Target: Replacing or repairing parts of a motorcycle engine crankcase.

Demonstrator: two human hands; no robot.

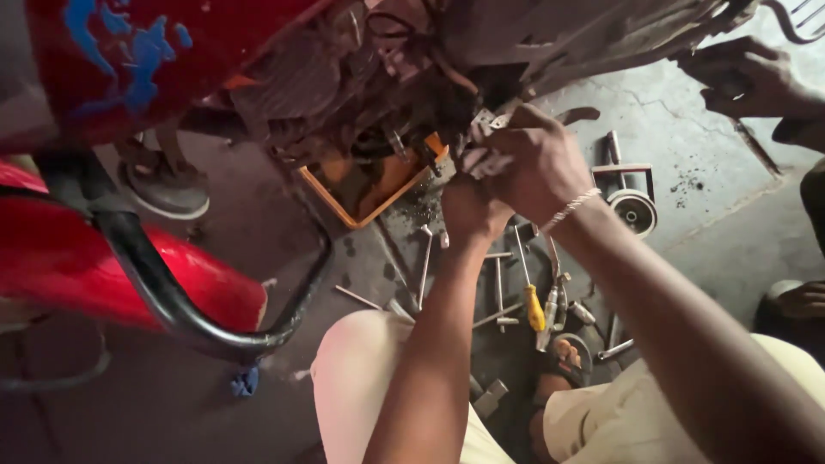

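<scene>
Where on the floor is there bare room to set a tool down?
Bare concrete floor lies right of the round metal part, and a darker patch lies below the orange tray near the black bar. Between the person's knees it is crowded with a yellow-handled screwdriver and loose wrenches.

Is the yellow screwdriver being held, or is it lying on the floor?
Lying on the floor. The yellow-handled screwdriver rests among other tools, below both hands, which are up at the engine.

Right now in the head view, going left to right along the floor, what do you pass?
Blue scrap → orange tray → yellow-handled screwdriver → round metal part → another person's foot.
</scene>
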